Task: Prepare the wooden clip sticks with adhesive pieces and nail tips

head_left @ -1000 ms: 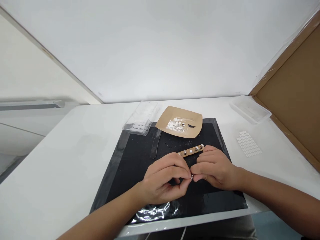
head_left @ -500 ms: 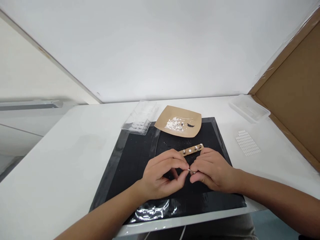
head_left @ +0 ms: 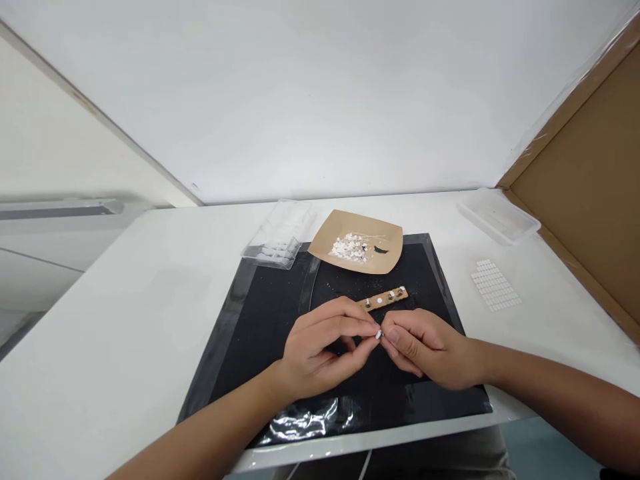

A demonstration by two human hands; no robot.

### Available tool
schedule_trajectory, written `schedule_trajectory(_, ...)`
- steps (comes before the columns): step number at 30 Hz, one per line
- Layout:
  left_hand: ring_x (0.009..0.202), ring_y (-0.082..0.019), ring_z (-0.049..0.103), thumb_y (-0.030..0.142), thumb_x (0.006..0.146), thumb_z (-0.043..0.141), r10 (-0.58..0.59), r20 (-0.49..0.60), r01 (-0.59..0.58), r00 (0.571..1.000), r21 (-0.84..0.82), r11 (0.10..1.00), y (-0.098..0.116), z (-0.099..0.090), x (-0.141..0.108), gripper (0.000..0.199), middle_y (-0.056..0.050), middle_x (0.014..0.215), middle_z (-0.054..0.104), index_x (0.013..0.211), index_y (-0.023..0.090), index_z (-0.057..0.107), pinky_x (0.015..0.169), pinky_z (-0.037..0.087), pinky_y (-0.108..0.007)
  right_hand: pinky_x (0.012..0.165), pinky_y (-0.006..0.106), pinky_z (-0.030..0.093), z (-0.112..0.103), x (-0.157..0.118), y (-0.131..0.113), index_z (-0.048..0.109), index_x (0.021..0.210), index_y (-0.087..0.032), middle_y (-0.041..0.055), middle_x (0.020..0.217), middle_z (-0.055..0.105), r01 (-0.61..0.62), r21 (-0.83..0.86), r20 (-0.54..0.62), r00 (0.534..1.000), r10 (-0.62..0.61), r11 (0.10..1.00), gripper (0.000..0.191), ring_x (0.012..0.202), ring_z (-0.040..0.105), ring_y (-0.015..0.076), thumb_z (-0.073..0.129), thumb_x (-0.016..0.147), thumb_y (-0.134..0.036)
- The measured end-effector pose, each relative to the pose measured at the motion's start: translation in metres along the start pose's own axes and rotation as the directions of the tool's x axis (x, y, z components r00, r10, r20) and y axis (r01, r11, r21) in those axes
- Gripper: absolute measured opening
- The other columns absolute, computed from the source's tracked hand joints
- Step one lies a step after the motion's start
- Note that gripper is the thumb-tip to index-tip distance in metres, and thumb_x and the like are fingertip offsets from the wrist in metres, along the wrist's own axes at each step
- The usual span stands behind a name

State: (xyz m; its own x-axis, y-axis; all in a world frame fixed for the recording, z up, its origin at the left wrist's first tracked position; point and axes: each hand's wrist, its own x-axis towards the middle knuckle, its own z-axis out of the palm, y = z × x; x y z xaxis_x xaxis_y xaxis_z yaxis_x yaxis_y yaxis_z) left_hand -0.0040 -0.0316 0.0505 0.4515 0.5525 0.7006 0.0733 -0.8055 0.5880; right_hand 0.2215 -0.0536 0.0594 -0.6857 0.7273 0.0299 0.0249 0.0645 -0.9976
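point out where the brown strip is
In the head view, right of centre, the brown strip lies on the black mat, nearer the viewer than the plate, its left end right by the left hand.

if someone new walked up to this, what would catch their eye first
Probably the left hand and right hand, close together at a tiny white piece over the black mat. Beyond them, a tan plate with a scatter of white bits straddles the mat's far edge.
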Motion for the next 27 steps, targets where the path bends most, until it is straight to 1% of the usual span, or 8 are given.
schedule_trajectory(3,0.075,-0.015,0.073,0.004,0.088,0.073,0.014,0.013,-0.014,1.000,-0.017,1.000,0.000,-0.001,0.002,0.023,-0.007,0.089,0.076,0.107,0.017,0.075,0.065,0.063,-0.024,0.056,0.022,0.038,0.000,0.000,-0.001,0.049,0.076,-0.020,-0.0073,0.059,0.048,0.021,-0.029,0.000,1.000,-0.021,0.999,0.048,0.053,0.041,0.0079,0.043,0.113,-0.050)
schedule_trajectory(6,0.075,-0.016,0.073,0.005,0.091,0.070,-0.007,0.022,0.008,1.000,-0.050,0.999,0.000,-0.001,0.002,0.021,-0.009,0.090,0.076,0.107,0.017,0.075,0.065,0.063,-0.024,0.056,0.022,0.038,0.001,0.000,-0.001,0.049,0.077,-0.020,-0.0071,0.060,0.048,0.022,-0.050,-0.018,1.000,-0.023,0.999,0.047,0.053,0.041,0.0081,0.044,0.113,-0.049)
schedule_trajectory(10,0.072,-0.015,0.073,0.005,0.091,0.069,-0.042,0.035,0.044,0.999,-0.071,0.997,-0.001,-0.001,0.000,0.019,-0.010,0.090,0.076,0.105,0.017,0.076,0.064,0.063,-0.025,0.054,0.022,0.037,0.002,0.000,0.001,0.050,0.078,-0.020,-0.0065,0.061,0.047,0.047,-0.188,-0.084,0.994,-0.064,0.981,0.042,0.055,0.042,0.0091,0.045,0.112,-0.043)
schedule_trajectory(13,0.072,-0.015,0.073,0.004,0.090,0.069,-0.049,0.034,0.051,0.998,-0.055,0.997,-0.002,-0.001,-0.001,0.019,-0.009,0.089,0.075,0.103,0.017,0.076,0.065,0.064,-0.025,0.057,0.023,0.038,0.004,0.000,0.002,0.053,0.081,-0.020,-0.0056,0.063,0.049,0.074,-0.286,-0.113,0.987,-0.111,0.955,0.038,0.058,0.044,0.0099,0.043,0.113,-0.037)
schedule_trajectory(20,0.072,-0.014,0.073,0.003,0.089,0.069,-0.045,0.023,0.045,0.999,0.004,0.999,-0.003,0.001,-0.003,0.020,-0.007,0.089,0.075,0.104,0.016,0.074,0.063,0.063,-0.023,0.060,0.023,0.036,0.006,0.001,0.002,0.053,0.078,-0.019,-0.0050,0.067,0.052,0.070,-0.407,-0.176,0.972,-0.153,0.911,0.036,0.059,0.045,0.0092,0.045,0.111,-0.032)
schedule_trajectory(24,0.075,-0.014,0.073,0.002,0.089,0.068,-0.023,-0.002,0.023,1.000,0.065,0.998,-0.003,0.003,-0.003,0.022,-0.007,0.091,0.075,0.106,0.015,0.074,0.063,0.063,-0.022,0.060,0.025,0.033,0.009,0.000,0.001,0.053,0.079,-0.020,-0.0041,0.067,0.054,0.035,-0.473,-0.210,0.966,-0.151,0.880,0.035,0.060,0.046,0.0104,0.044,0.110,-0.033)
schedule_trajectory(27,0.079,-0.015,0.073,0.000,0.089,0.068,0.008,-0.007,-0.008,1.000,0.114,0.993,0.000,0.003,-0.003,0.024,-0.008,0.091,0.076,0.106,0.015,0.073,0.068,0.064,-0.024,0.063,0.027,0.033,0.013,-0.001,0.001,0.054,0.080,-0.020,-0.0037,0.067,0.056,-0.001,-0.544,-0.240,0.959,-0.154,0.839,0.036,0.060,0.046,0.0116,0.043,0.111,-0.034)
